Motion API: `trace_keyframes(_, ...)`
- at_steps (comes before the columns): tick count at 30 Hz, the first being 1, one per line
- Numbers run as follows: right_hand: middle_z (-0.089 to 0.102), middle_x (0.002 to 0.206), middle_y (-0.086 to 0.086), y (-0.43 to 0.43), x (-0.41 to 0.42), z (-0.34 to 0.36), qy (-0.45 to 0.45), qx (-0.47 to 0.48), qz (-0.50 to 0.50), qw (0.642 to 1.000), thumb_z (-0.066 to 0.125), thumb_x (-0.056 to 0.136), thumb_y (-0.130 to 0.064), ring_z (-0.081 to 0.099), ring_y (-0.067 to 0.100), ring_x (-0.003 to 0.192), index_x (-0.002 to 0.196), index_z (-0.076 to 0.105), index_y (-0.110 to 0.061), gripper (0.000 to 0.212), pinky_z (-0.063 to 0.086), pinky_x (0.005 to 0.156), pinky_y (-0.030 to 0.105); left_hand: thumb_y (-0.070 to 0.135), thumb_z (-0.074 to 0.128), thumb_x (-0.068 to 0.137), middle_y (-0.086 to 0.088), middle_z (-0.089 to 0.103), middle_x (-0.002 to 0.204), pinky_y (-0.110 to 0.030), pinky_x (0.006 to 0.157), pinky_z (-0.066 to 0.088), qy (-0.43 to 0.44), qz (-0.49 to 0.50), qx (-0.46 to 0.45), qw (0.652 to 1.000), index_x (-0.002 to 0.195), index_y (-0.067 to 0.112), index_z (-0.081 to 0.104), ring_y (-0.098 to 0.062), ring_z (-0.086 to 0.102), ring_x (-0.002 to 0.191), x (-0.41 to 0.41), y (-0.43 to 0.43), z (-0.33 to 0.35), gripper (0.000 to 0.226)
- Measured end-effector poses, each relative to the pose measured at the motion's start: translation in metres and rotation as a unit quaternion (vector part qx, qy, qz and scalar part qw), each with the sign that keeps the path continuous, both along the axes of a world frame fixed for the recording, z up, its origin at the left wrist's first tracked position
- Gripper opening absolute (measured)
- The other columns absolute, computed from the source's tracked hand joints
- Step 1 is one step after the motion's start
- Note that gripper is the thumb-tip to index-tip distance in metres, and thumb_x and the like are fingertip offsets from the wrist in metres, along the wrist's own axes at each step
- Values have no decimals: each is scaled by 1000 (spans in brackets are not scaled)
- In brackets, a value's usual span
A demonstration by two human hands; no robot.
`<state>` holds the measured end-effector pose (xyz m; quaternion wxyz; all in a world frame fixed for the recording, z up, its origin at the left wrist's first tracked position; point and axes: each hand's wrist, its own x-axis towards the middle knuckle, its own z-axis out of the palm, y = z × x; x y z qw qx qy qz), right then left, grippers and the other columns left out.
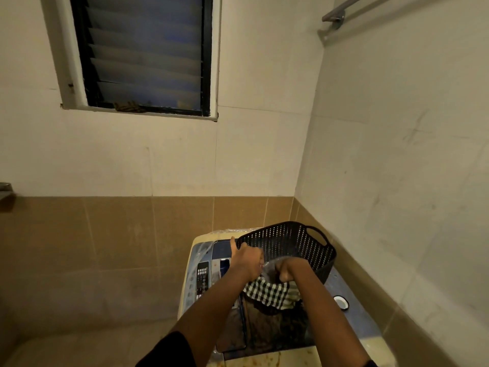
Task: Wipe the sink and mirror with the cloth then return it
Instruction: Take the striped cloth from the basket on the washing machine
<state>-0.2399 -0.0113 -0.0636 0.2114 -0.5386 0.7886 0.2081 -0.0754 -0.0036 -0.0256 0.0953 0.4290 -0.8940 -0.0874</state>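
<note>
A black perforated plastic basket [293, 242] sits tilted on top of a washing machine [352, 324] in the room's corner. A black-and-white checked cloth [267, 291] hangs over the basket's near rim. My left hand [247, 258] grips the basket's left rim, thumb up. Inside the basket, my right hand [287, 268] is closed in a fist at the upper edge of the cloth, with something pale and crumpled between the two hands. No sink or mirror is in view.
The washing machine has a control panel [202, 280] on its left side and a white round cap [341, 301] on its right. A louvred window [145, 54] is high on the tiled wall. A metal rail [341, 11] runs along the right wall.
</note>
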Motion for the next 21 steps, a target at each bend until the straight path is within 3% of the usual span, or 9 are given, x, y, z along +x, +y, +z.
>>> trace_keyframes(2,36,145,14,15,8,16,-12,-11,-6,1000,55,87,-24,40,36,127,139,38,-14,55,36,107,49,9,47,86,6,60,87,-51,112,-6,74,11,30,997,80,25,49,-17,54,100,0,1,-3,17)
trace_keyframes(4,44,139,16,24,11,25,-36,-27,5,999,51,88,-20,48,32,119,133,46,-10,47,41,103,43,0,46,81,11,58,79,-43,106,13,152,8,35,988,81,27,48,-12,55,85,1,1,-3,27)
trace_keyframes(7,56,124,19,38,21,43,-111,-124,13,986,50,86,-12,55,28,104,120,53,-5,35,45,88,34,-5,46,78,12,52,70,-31,71,33,255,-23,40,966,80,26,48,-11,50,71,5,0,2,32)
trace_keyframes(9,55,125,18,41,23,55,-273,-209,-29,939,54,79,-1,55,29,105,130,45,-11,53,47,82,36,-9,47,80,7,56,80,-28,64,37,306,-62,82,946,85,21,53,-12,53,73,8,-2,10,31)
trace_keyframes(12,44,133,10,46,29,80,-489,-261,-58,830,58,71,15,47,30,121,144,23,-24,90,48,89,34,-11,47,83,-4,60,87,-13,66,39,340,-108,110,928,100,6,58,-13,54,78,15,-4,26,26)
trace_keyframes(14,47,129,7,53,42,100,-481,-243,5,842,63,75,11,45,25,123,141,29,-17,80,42,96,29,-13,45,83,-9,62,89,-10,69,40,375,-112,115,913,103,2,57,-15,56,82,21,-4,38,28)
trace_keyframes(16,60,118,4,53,51,112,-406,-232,64,882,71,78,-7,53,21,114,122,53,-13,48,41,95,28,-15,44,83,-7,60,88,-14,72,44,404,-111,117,900,102,4,57,-14,57,83,30,-2,51,30)
trace_keyframes(18,66,97,-3,56,61,125,-332,-262,107,900,75,76,-28,59,16,97,94,64,-22,21,44,82,27,-12,48,83,-4,59,85,-21,72,45,411,-114,112,897,101,9,57,-11,56,78,43,-2,63,29)
trace_keyframes(21,62,72,-12,61,72,150,-284,-296,134,902,75,76,-35,58,9,74,74,63,-29,13,41,68,26,-3,64,79,-1,57,92,-24,62,45,410,-124,137,893,110,9,53,-10,52,66,76,0,86,36)
